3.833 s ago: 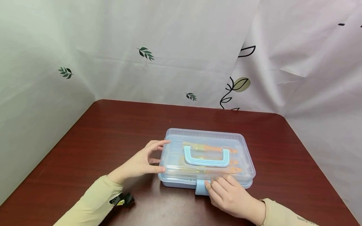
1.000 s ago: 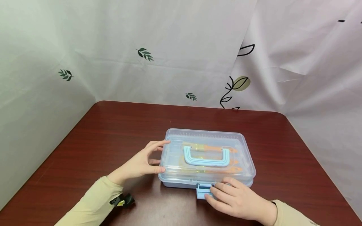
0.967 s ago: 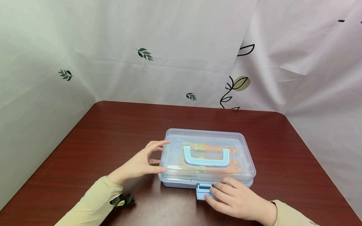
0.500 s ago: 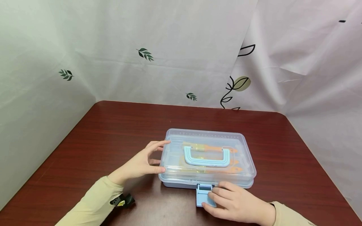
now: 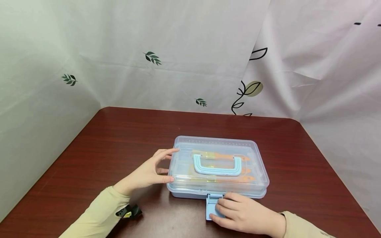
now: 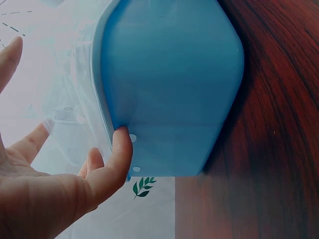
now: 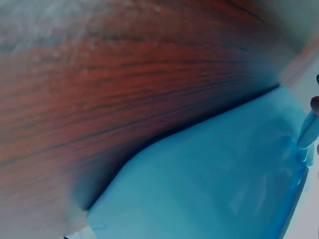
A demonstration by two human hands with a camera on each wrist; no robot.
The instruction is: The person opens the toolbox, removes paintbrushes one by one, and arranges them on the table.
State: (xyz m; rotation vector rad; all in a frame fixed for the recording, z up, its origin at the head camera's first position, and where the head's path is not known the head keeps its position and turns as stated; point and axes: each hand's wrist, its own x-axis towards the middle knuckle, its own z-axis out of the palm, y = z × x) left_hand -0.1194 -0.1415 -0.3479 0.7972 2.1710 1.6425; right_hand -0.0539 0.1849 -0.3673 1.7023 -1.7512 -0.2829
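Observation:
A storage box with a clear lid (image 5: 184, 165) and a pale blue base (image 5: 184, 194) sits on the table, its lid down. Through the lid, several orange-handled brushes (image 5: 224, 156) show, lying lengthwise. My left hand (image 5: 146, 173) spans the box's left end, fingers spread, thumb touching the front corner; the left wrist view shows the thumb tip (image 6: 122, 137) against the rim. At the front, my right hand (image 5: 241, 213) holds the blue latch (image 5: 212, 208), which is swung down from the lid. In the right wrist view, the latch (image 7: 309, 130) shows beside dark fingertips at the edge.
A light blue carry handle (image 5: 217, 171) lies folded on the lid. The dark red wooden table (image 5: 119, 132) reaches back to a pale curtain (image 5: 178, 76) printed with leaves. A black strap device (image 5: 129, 211) is at the left wrist.
The latch has swung outward and down from the lid's front edge, my right hand moving down and slightly left with it. My left hand and the box stay in place.

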